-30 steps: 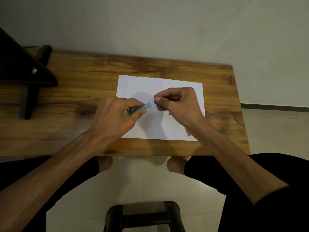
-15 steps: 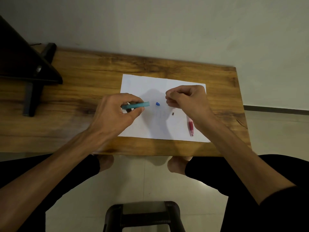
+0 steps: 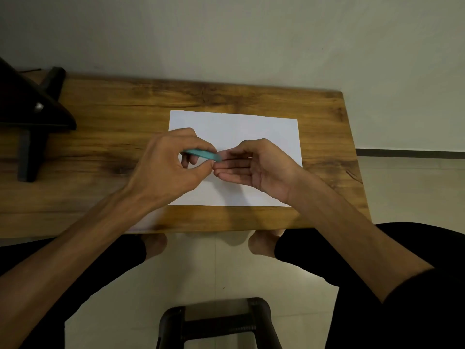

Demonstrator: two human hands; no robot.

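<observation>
The left hand (image 3: 166, 167) pinches the teal pen barrel (image 3: 201, 154) above the paper (image 3: 251, 127), its end against the right hand's (image 3: 256, 167) open fingers, whose push could knock it loose.

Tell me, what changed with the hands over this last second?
The right hand let go of the small blue piece, turned palm up and moved to the end of the teal plastic pen barrel. The left hand still pinches that barrel above the white paper sheet.

Two hands (left (image 3: 164, 167), right (image 3: 259, 167)), one teal pen (image 3: 201, 154), one paper sheet (image 3: 239, 129)
</observation>
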